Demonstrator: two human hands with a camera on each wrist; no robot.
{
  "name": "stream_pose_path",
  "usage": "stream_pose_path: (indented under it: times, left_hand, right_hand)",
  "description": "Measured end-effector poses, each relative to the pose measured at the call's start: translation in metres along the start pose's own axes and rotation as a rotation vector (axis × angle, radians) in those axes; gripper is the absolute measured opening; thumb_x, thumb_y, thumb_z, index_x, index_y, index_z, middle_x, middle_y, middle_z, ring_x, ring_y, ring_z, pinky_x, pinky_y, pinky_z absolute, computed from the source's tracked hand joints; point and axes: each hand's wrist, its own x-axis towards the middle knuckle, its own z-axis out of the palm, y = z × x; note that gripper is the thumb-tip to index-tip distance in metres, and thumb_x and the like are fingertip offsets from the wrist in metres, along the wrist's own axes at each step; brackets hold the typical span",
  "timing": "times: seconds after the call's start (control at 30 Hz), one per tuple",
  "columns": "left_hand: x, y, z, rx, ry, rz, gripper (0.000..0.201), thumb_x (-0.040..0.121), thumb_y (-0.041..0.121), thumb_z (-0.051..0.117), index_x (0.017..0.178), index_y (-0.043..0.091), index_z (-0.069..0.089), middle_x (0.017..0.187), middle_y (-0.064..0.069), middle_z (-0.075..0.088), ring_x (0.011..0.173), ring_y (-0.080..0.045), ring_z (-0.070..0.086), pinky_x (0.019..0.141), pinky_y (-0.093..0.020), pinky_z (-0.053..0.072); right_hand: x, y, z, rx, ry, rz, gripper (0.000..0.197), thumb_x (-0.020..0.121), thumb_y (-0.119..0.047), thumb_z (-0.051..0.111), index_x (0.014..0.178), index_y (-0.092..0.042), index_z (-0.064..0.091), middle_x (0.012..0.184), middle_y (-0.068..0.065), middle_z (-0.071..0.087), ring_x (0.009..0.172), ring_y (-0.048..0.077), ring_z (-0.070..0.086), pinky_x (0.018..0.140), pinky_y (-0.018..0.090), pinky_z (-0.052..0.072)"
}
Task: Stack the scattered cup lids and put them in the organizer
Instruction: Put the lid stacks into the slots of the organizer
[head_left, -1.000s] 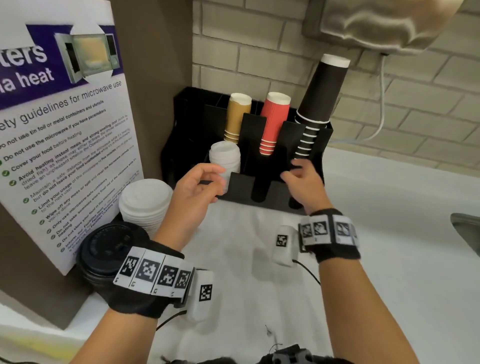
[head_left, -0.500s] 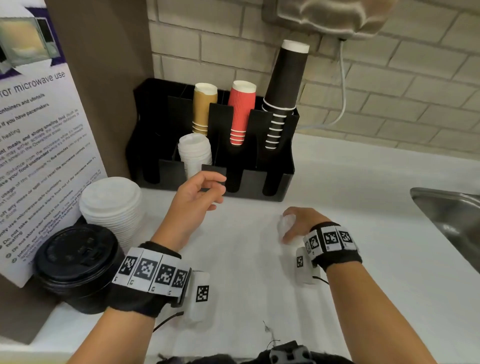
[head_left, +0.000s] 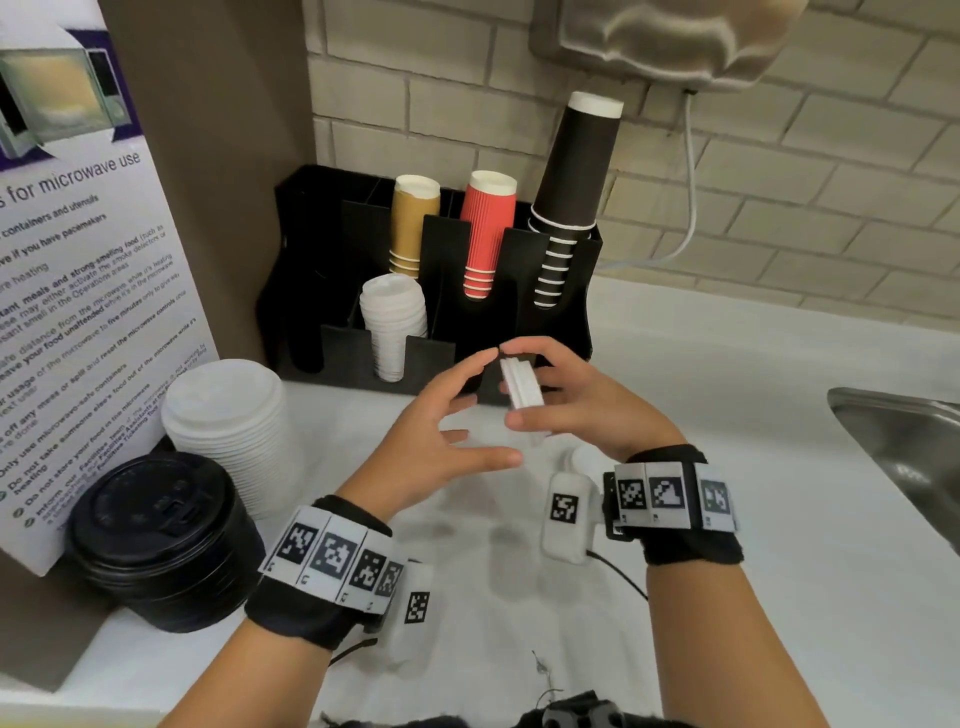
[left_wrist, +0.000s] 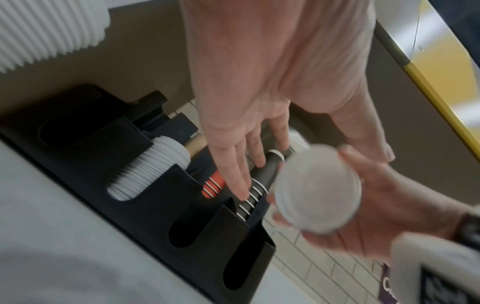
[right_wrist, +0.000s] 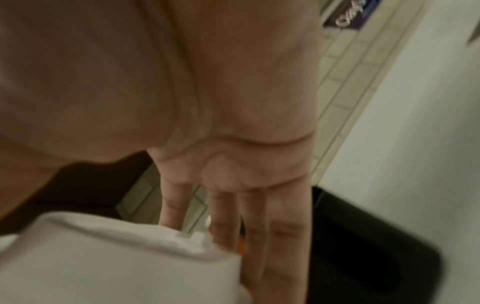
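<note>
My right hand (head_left: 543, 397) holds a small stack of white cup lids (head_left: 522, 387) on edge, thumb below and fingers above, just in front of the black organizer (head_left: 343, 343). My left hand (head_left: 467, 415) is beside the lids with fingers spread, holding nothing. The left wrist view shows the round lid face (left_wrist: 318, 189) in the right hand and my left fingers (left_wrist: 239, 176) straight. In the right wrist view the lids (right_wrist: 116, 257) sit blurred under the palm. One organizer slot holds a stack of small white lids (head_left: 392, 322).
A tall stack of large white lids (head_left: 228, 410) and a stack of black lids (head_left: 161, 535) stand at the left by a poster. Tan, red and black cup stacks (head_left: 488, 234) fill the organizer's rear slots. A steel sink (head_left: 909, 452) is at the right.
My right hand left the organizer, dropped to the counter, gripped the white lids and lifted them toward the left hand. My left hand has spread its fingers and moved to meet them.
</note>
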Motion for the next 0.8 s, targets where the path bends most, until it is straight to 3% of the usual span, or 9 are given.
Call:
stream_pose_path:
  times: [0.07, 0.13, 0.2, 0.37, 0.57, 0.7, 0.8]
  left_hand:
    - [0.001, 0.001, 0.004, -0.058, 0.014, 0.029, 0.096, 0.061, 0.036, 0.086, 0.143, 0.048, 0.037, 0.147, 0.017, 0.041, 0.132, -0.006, 0.045, 0.098, -0.030, 0.051]
    - [0.001, 0.002, 0.004, -0.097, 0.048, 0.051, 0.093, 0.061, 0.032, 0.086, 0.142, 0.044, 0.041, 0.143, 0.013, 0.047, 0.130, -0.012, 0.050, 0.096, -0.036, 0.053]
    - [0.000, 0.002, 0.001, -0.112, 0.068, 0.068, 0.088, 0.060, 0.032, 0.086, 0.137, 0.047, 0.046, 0.139, 0.018, 0.050, 0.127, -0.013, 0.053, 0.090, -0.032, 0.056]
    - [-0.001, 0.004, -0.005, -0.144, 0.081, 0.083, 0.089, 0.054, 0.037, 0.087, 0.132, 0.054, 0.048, 0.135, 0.027, 0.050, 0.122, -0.009, 0.056, 0.083, -0.027, 0.056]
    - [0.001, 0.001, -0.015, -0.145, 0.125, 0.096, 0.092, 0.058, 0.031, 0.086, 0.135, 0.054, 0.041, 0.134, 0.030, 0.050, 0.125, -0.003, 0.053, 0.090, -0.024, 0.054]
    - [0.002, 0.006, -0.028, -0.124, 0.256, 0.128, 0.088, 0.064, 0.032, 0.080, 0.134, 0.056, 0.032, 0.150, 0.017, 0.035, 0.137, -0.009, 0.040, 0.104, -0.028, 0.045]
    - [0.002, 0.010, -0.043, -0.056, 0.502, 0.132, 0.065, 0.079, 0.027, 0.074, 0.126, 0.053, 0.038, 0.145, 0.008, 0.037, 0.127, -0.010, 0.048, 0.084, -0.008, 0.047]
  right_hand:
    - [0.001, -0.006, 0.012, 0.067, -0.037, -0.056, 0.060, 0.072, -0.022, 0.079, 0.124, -0.034, 0.052, 0.111, -0.001, 0.067, 0.102, 0.016, 0.066, 0.085, 0.031, 0.055]
    - [0.002, -0.008, 0.019, 0.112, -0.043, -0.079, 0.059, 0.073, -0.019, 0.077, 0.125, -0.027, 0.053, 0.110, -0.001, 0.069, 0.105, 0.017, 0.066, 0.089, 0.031, 0.054]
    - [0.002, -0.008, 0.020, 0.136, -0.026, -0.087, 0.060, 0.072, -0.020, 0.077, 0.127, -0.028, 0.054, 0.115, 0.003, 0.067, 0.106, 0.018, 0.066, 0.089, 0.031, 0.054]
    - [0.003, -0.005, 0.021, 0.206, 0.029, -0.098, 0.059, 0.072, -0.019, 0.076, 0.128, -0.024, 0.056, 0.117, 0.010, 0.066, 0.106, 0.028, 0.065, 0.091, 0.048, 0.054]
    - [0.017, -0.014, 0.032, 0.194, 0.038, -0.156, 0.060, 0.070, -0.017, 0.081, 0.125, -0.019, 0.058, 0.114, 0.013, 0.067, 0.103, 0.027, 0.067, 0.090, 0.039, 0.055]
    - [0.052, -0.031, 0.033, 0.106, 0.034, -0.212, 0.053, 0.072, -0.013, 0.082, 0.120, -0.022, 0.061, 0.110, 0.006, 0.068, 0.099, 0.018, 0.068, 0.085, 0.031, 0.056]
    - [0.101, -0.045, 0.028, -0.068, 0.194, -0.260, 0.056, 0.070, -0.020, 0.085, 0.121, -0.018, 0.061, 0.110, 0.004, 0.066, 0.099, 0.017, 0.066, 0.086, 0.031, 0.056]
